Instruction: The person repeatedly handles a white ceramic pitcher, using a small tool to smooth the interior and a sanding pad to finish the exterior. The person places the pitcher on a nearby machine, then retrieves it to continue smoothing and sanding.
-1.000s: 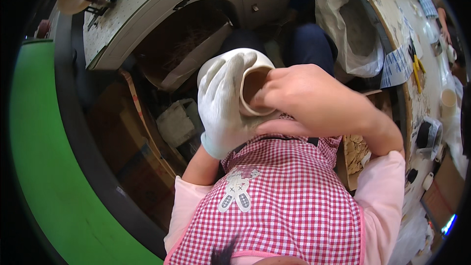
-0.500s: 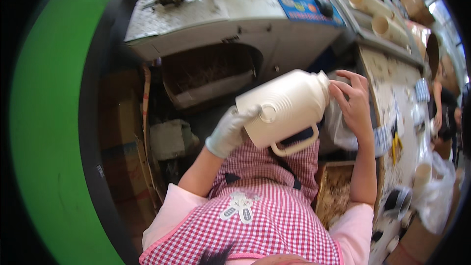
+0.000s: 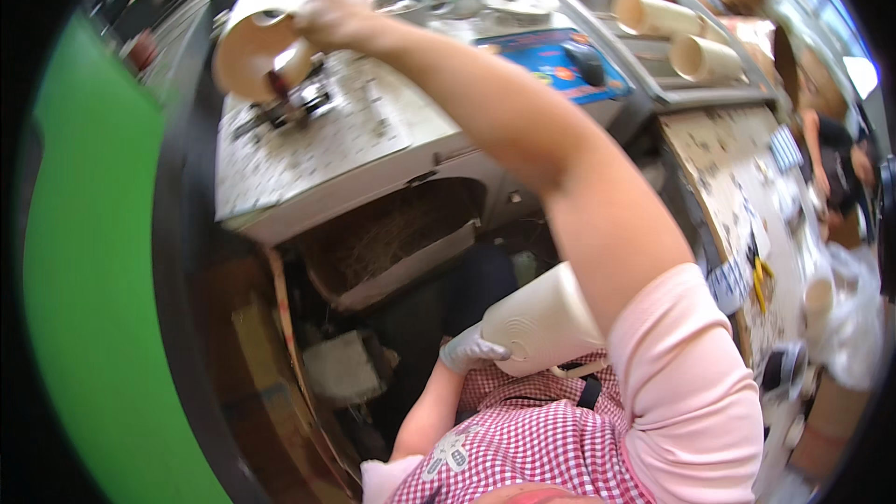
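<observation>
My left hand (image 3: 473, 352), in a whitish glove, grips the lower end of a cream plastic jug (image 3: 541, 322) with ringed ridges on its side. The jug lies tilted over my lap; my right arm hides its neck end, and only part of its handle shows. My right hand (image 3: 338, 21) is bare and stretched far forward to the left. It is at the edge of a cream, open-ended round plastic piece (image 3: 245, 61) above a small metal machine (image 3: 297, 101) on the bench. Motion smears its fingers, so whether they hold the piece is unclear.
A white bench (image 3: 373, 131) bears a blue mat (image 3: 532, 56) with a dark mouse (image 3: 584, 63). An opening below it holds a box (image 3: 401, 257) of scraps. Cream cylinders (image 3: 705, 58) lie at the right, and yellow-handled pliers (image 3: 761, 280) on the side table. Another person (image 3: 826, 159) is farther right.
My right hand has left the jug's neck and swung forward and left to the round piece by the machine. My left hand has lowered the jug toward my lap. The view has shifted.
</observation>
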Demonstrator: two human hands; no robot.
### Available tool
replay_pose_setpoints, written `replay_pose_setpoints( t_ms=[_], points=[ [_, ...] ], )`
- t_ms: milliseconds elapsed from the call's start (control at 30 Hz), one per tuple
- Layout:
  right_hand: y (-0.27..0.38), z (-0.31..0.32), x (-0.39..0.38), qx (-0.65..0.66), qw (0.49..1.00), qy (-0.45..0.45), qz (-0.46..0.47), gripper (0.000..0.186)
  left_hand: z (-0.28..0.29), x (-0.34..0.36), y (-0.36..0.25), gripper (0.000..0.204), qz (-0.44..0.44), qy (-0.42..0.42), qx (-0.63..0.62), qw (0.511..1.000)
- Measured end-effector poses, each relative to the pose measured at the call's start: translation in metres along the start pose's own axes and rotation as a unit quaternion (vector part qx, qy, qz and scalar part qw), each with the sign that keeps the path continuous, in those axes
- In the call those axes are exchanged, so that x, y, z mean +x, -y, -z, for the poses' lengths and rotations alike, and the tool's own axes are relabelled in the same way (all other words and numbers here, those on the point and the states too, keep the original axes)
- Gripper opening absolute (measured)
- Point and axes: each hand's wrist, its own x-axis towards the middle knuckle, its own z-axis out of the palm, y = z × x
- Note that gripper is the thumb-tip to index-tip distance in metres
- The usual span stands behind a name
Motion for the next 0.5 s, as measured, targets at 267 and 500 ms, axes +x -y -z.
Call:
replay_pose_setpoints(
  t_ms=[267,500],
  points=[
    [-0.141,0.074,-0.038,0.227,0.955,-0.145,-0.124,0.024,0.0,0.002,0.0,0.098,-0.004,-0.026,0.001,1.0],
    [-0.404,0.258,-0.226,0.451,0.806,-0.22,-0.313,0.028,-0.002,0.013,-0.007,0.098,0.059,-0.034,-0.009,0.998]
  ],
)
